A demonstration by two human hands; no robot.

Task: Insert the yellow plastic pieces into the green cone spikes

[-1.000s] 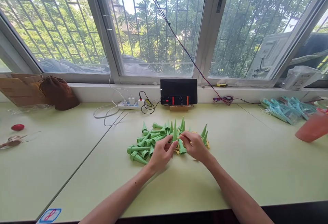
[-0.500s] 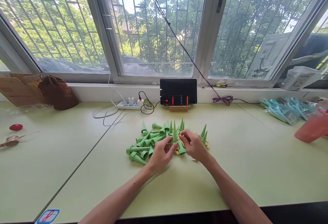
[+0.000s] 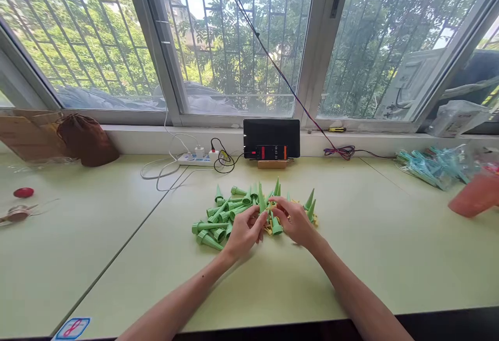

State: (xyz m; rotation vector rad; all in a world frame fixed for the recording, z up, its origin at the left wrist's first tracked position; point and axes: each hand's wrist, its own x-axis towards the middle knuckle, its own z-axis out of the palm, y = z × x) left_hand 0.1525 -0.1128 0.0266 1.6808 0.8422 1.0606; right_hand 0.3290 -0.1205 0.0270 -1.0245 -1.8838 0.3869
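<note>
At the far left of the frame a red ball lies on the pale green table, with a brown pouch behind it against the sill. Further right, a white power strip sits at the back edge.

In the centre is the heap of green cones. Most lie on their sides at the heap's left. The left hand rests at the heap's near edge, thumb and fingers pinching the base of one green cone, which points up and leans slightly left. The right hand meets it from the other side, fingertips drawn together beside that cone. What they hold, if anything, is too small to tell. Behind the hands a phone stands on the sill.

Right of the hands a few upright cones stand tip-up, with small yellow pieces scattered at their feet. Judging by this, the standing ones look handled and the larger lying share does not, so more seems left than done.

At the far right lie a bundle of blue clips and an orange-red object.
</note>
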